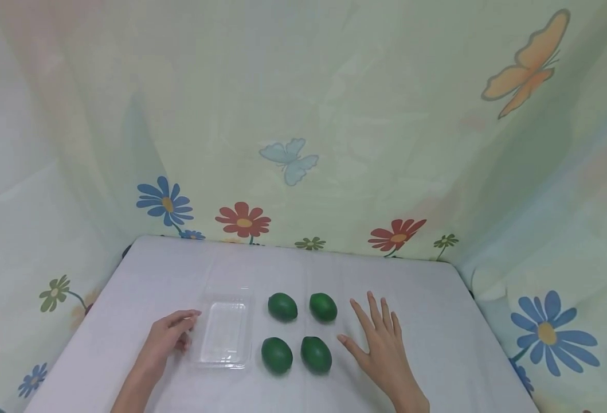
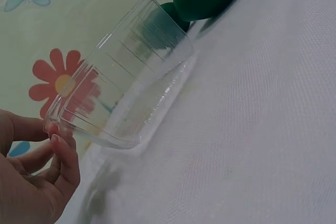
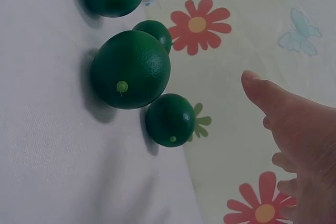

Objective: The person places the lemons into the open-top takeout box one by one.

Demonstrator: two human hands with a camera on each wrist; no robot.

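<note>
A clear plastic container [image 1: 226,365] stands on the table, left of several dark green limes. With thumb and fingertips, my left hand [image 1: 165,341] pinches the container's left rim, as the left wrist view shows at the clear wall [image 2: 115,77]. The limes sit in two rows: a far-left lime [image 1: 282,307], a far-right lime [image 1: 323,307], a near-left lime [image 1: 277,355] and a near-right lime [image 1: 316,355]. My right hand [image 1: 383,350] hovers right of them with fingers spread, touching none. Pale stem nubs show on the limes in the right wrist view.
A white cloth covers the table [image 1: 386,275]. Behind the container, a faint transparent flap [image 1: 229,280] is hard to make out. A curtain [image 1: 334,115] printed with flowers and butterflies surrounds the table at the back and sides.
</note>
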